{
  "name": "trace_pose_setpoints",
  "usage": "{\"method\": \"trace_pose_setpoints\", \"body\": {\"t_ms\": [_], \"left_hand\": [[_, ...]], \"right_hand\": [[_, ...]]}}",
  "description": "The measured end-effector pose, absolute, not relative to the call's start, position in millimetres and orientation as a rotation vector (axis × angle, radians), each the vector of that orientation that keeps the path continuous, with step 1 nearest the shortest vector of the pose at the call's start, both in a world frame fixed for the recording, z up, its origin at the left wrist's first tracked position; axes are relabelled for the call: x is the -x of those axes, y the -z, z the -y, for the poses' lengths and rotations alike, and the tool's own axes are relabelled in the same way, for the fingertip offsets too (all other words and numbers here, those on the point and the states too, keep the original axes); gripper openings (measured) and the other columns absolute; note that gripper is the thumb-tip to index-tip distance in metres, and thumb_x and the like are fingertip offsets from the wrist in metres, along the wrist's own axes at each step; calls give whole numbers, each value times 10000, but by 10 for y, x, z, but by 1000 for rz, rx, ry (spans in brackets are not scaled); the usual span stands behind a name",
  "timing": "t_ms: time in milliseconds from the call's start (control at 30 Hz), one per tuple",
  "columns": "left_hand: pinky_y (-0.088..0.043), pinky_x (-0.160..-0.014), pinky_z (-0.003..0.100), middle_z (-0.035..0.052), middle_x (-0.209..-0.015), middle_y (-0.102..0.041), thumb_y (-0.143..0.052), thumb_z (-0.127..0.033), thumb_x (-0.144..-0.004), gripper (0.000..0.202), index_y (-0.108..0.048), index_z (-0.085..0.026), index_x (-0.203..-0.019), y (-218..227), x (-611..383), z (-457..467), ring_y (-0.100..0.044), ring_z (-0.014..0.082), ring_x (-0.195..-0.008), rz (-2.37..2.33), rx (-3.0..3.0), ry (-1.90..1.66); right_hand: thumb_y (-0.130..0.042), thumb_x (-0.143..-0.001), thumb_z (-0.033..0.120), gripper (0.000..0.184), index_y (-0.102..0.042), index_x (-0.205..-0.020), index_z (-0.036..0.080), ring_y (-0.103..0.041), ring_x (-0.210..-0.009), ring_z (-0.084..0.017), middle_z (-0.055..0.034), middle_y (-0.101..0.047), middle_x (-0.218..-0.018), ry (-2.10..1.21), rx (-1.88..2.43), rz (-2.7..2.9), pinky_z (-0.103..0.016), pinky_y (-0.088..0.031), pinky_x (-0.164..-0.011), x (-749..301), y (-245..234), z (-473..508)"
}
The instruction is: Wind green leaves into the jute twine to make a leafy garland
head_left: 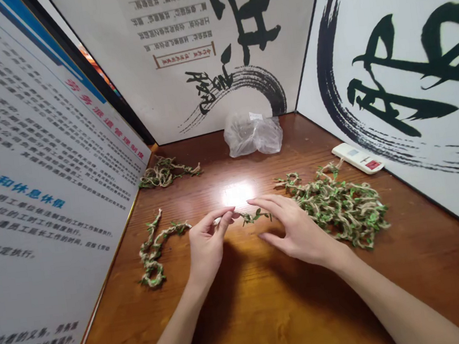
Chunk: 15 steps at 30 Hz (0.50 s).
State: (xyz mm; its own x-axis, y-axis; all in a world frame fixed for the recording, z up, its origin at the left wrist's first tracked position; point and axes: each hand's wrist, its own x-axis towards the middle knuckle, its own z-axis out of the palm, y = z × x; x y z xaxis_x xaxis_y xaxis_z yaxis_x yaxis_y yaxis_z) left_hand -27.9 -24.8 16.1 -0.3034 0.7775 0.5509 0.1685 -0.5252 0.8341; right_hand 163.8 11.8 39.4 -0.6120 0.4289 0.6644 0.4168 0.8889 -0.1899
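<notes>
Two hands apart, left hand and right hand, lower middle of frame. Leafy jute vine runs near-horizontal, pointing right from coil at lower left, through left fingertips, end just under right fingers. Left grip unclear, fingers closing on vine; right hand open, unclamped. Larger vine heap beside right hand.

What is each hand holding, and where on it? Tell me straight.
The left hand pinches the leafy jute vine mid-strand; the right hand seems to hold nothing.
</notes>
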Motion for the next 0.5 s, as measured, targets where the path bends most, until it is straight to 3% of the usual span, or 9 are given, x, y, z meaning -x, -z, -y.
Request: {"method": "trace_pose_setpoints", "body": {"t_ms": [100, 200, 300, 433, 500], "left_hand": [[-543, -706, 243, 51, -752, -723, -692, -317, -787, 198, -732, -145, -876, -159, 266, 254, -680, 155, -712, -1180, -1509, -1865], [-533, -671, 235, 44, -702, -701, -681, -336, -798, 217, -720, -131, -856, -143, 246, 259, -664, 146, -664, -1160, -1517, -1819], [-517, -683, 250, 45, -731, -685, -640, -348, -835, 233, -708, -132, -891, -119, 238, 257, -648, 146, -688, -1221, -1589, -1815], [-460, -870, 302, 58, -1033, -622, -677, -284, -815, 228, -693, -208, -1030, -105, 245, 265, -585, 177, -979, -1482, -1901, -2061], [-441, -887, 306, 50, -1028, -594, -668, -258, -828, 203, -694, -231, -1028, -108, 242, 280, -564, 172, -987, -1466, -2114, -2054]], "right_hand": [[-629, -871, 267, 329, -597, -1192, 203, -558, -1096, -206, -86, -613, -1175, 94, 515, 2205, -375, -409, -963, -1611, -395, -107], [-584, -909, 232, 121, -666, -990, 193, -612, -894, -177, -46, -693, -942, 220, 453, 2160, -363, -413, -873, -1599, -378, -129], [-569, -916, 207, 108, -672, -893, 183, -624, -766, -159, -26, -707, -794, 192, 489, 2118, -352, -417, -824, -1597, -368, -145], [-607, -881, 192, 83, -684, -849, 188, -649, -748, -155, -28, -720, -810, 65, 529, 2012, -345, -437, -813, -1587, -367, -131], [-622, -869, 188, 80, -685, -820, 191, -656, -740, -154, -22, -722, -807, 23, 527, 1984, -343, -442, -801, -1572, -358, -113]]}}
